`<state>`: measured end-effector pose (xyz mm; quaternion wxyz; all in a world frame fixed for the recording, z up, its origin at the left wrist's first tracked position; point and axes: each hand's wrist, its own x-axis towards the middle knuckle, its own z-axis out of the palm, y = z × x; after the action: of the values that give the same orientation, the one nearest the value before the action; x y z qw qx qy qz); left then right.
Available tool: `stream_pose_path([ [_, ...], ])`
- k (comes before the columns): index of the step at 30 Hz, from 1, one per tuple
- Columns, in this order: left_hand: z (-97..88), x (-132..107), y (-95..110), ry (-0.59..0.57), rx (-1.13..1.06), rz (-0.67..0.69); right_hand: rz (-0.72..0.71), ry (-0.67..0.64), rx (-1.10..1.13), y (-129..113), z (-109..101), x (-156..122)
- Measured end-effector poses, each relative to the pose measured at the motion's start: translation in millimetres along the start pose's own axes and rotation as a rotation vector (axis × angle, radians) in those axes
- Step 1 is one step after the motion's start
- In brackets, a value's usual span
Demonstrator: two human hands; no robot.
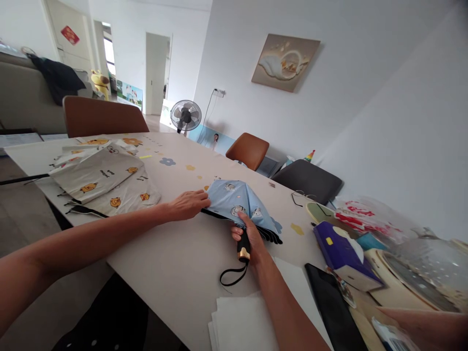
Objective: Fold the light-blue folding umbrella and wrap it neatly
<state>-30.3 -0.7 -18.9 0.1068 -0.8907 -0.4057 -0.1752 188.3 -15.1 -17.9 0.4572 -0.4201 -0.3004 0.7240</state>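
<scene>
A folding umbrella (226,195) with a light blue printed canopy and black underside lies partly folded, low over the table. My right hand (252,234) is closed around it where the canopy meets the black handle (243,243), thumb on the fabric. The handle has a gold end and a black wrist loop hanging toward me. My left hand (190,204) pinches the canopy's left edge between its fingertips. Left of that hand lies a second umbrella (106,180), cream with yellow cartoon figures, its canopy loosely spread and its black shaft pointing left.
White paper sheets (241,324) lie at the front edge beside a black tablet-like slab (332,307). A purple tissue box (345,253), eyeglasses (303,196) and plastic bags (369,214) crowd the right side. Another person's forearm (427,324) enters at lower right. Chairs (248,150) line the far side.
</scene>
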Motion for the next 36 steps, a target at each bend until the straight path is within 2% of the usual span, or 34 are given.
stream_pose_path([
  [5, 1.4, -1, -1, -0.133, -0.161, -0.185, -0.051, -0.026, -0.030, 2, 0, -4],
  [7, 1.0, -1, -6, -0.205, -0.348, -0.240, -0.062, -0.044, -0.043, 3, 0, -5],
  [9, -0.3, 2, -16, -0.246, -0.580, -0.351, -0.067, -0.067, -0.063, 4, -2, -6],
  [13, -4.6, 18, -36, -0.148, -0.941, -0.637, -0.054, -0.132, -0.127, 5, -5, -8],
  [16, -7.1, 36, -46, -0.012, -1.077, -0.778, -0.027, -0.174, -0.173, 6, -6, -8],
  [19, -8.2, 51, -51, 0.088, -1.232, -0.769, -0.010, -0.213, -0.207, 8, -6, -8],
  [22, -8.2, 58, -53, 0.142, -1.409, -0.733, -0.007, -0.219, -0.219, 9, -7, -7],
  [24, -7.8, 59, -52, 0.169, -1.443, -0.740, 0.009, -0.224, -0.242, 9, -7, -7],
  [30, -2.6, 55, -50, 0.089, -1.458, -0.742, 0.045, -0.245, -0.306, 7, -6, -9],
  [36, 1.7, 48, -66, -0.036, -1.417, -0.774, 0.027, -0.191, -0.262, 5, -1, -11],
])
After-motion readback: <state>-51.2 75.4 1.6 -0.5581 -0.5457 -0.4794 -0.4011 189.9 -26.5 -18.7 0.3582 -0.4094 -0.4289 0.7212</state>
